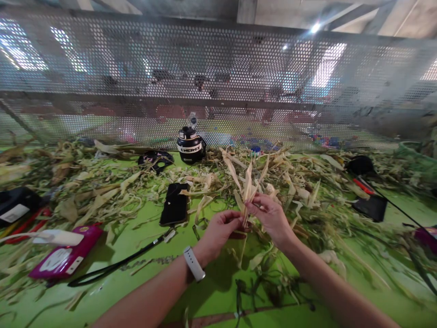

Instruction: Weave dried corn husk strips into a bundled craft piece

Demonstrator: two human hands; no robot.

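Observation:
Both my hands meet at a bundle of dried corn husks (pixel 249 187) above the green table (pixel 136 273). My left hand (pixel 223 228), with a white wristband (pixel 194 263), pinches the lower end of the bundle. Slightly higher, my right hand (pixel 269 216) grips the husks between thumb and fingers. Several pale pointed strips fan upward from the grip. Loose husk scraps (pixel 293 182) lie around and behind the hands. Below them are dark green stringy strips (pixel 252 291).
A black phone (pixel 175 204) with a wrist strap (pixel 116 264) lies left of my hands. Further left is a magenta case (pixel 66 253) with a white plug. A black "ENERGY" jar (pixel 190 148) stands behind, before a perforated metal screen (pixel 218 68). A red-and-black tool (pixel 363 186) lies right.

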